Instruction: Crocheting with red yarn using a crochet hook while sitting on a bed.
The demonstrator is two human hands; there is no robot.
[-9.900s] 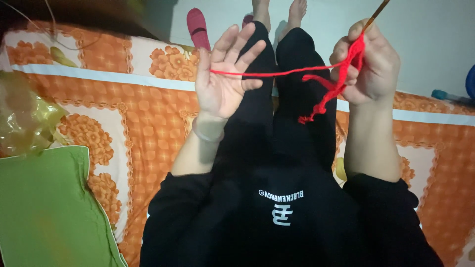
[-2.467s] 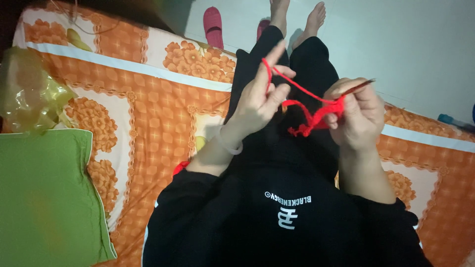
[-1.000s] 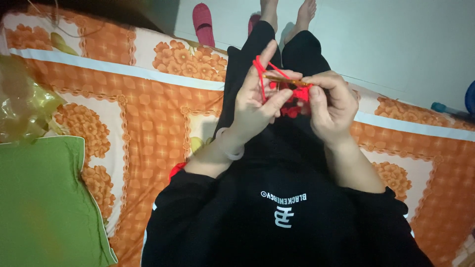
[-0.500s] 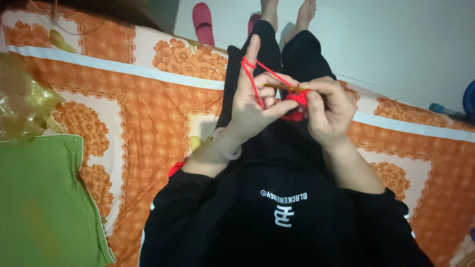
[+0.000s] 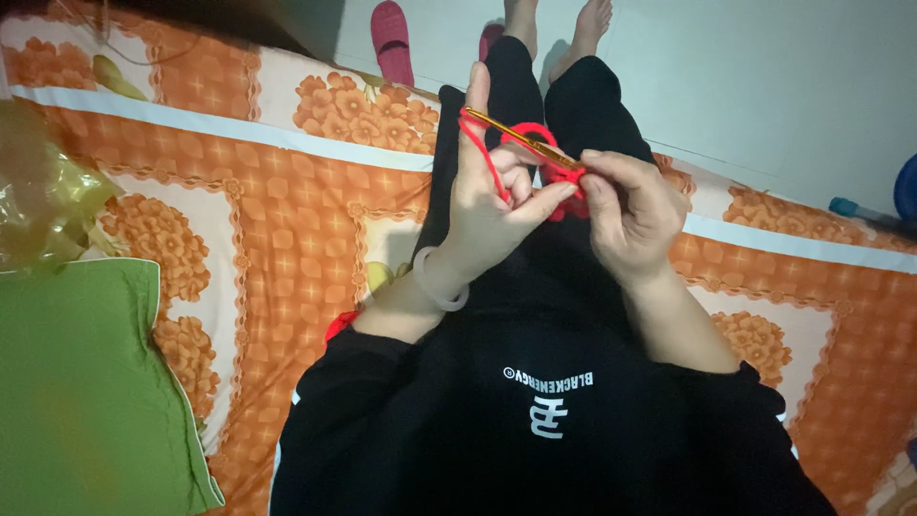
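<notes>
Left hand (image 5: 492, 196): raised at upper centre of the frame, index finger pointing up, thumb and middle fingers pinching the small red crochet piece (image 5: 554, 177). It is closed on that work.
Red yarn (image 5: 482, 153): running taut from the index fingertip down across the left palm to the work; a loop is sitting over the raised finger.
Right hand (image 5: 635, 210): just right of centre, fingers closed around the golden crochet hook (image 5: 523, 139). The two hands are together, touching at the work.
Crochet hook: lying slanted, tip toward the raised left index finger, shaft crossing above the red piece.
Yarn supply: a red patch (image 5: 339, 325) is showing beside the left elbow, lower centre-left; whether it is the ball cannot be told.
Surroundings: orange floral bedsheet (image 5: 287, 220) under the person, green cushion (image 5: 86, 382) at lower left, crumpled yellowish plastic bag (image 5: 38, 191) at left edge, red slipper (image 5: 390, 38) on the floor at top.
Risk, tension: the loop is likely slipping off the index finger if that finger is lowering; the strand would then be going slack.
Risk, dropped stitch: the hook tip appears near the edge of the work; drawing it back too far would probably be freeing the working loop.
Risk, snag: yarn trailing under the left forearm may be catching on the white bangle (image 5: 439, 282).
Risk, light: the dim room is making stitch placement harder to judge.
</notes>
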